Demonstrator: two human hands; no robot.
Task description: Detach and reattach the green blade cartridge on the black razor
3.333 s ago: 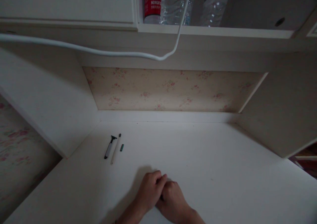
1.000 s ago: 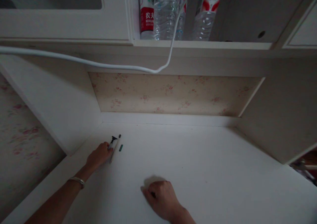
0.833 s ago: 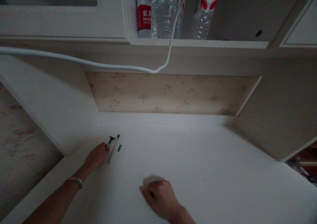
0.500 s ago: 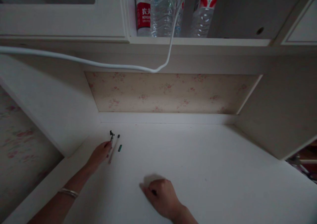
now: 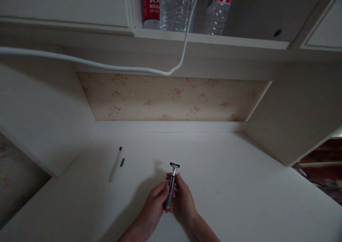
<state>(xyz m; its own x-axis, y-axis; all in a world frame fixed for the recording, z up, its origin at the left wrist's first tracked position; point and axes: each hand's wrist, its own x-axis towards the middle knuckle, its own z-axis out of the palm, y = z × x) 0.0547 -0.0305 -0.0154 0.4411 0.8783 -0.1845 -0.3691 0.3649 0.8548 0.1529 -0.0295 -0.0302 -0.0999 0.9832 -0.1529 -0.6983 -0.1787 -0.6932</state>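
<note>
Razor [image 5: 171, 187] tilted, dark greyish handle, silvery neck, black crosswise head up, left hand [image 5: 157, 198] fingers gripping handle, right hand [image 5: 186, 198] alongside, its finger grip unclear

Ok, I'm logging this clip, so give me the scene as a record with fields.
Left hand: holding the razor by its handle
Right hand: beside the razor, contact unclear
Razor: head pointing away from the person
White surface: pale stick with dark tip, small green piece right of it
Shelf: plastic bottles
Cable: white, across the upper view
</note>
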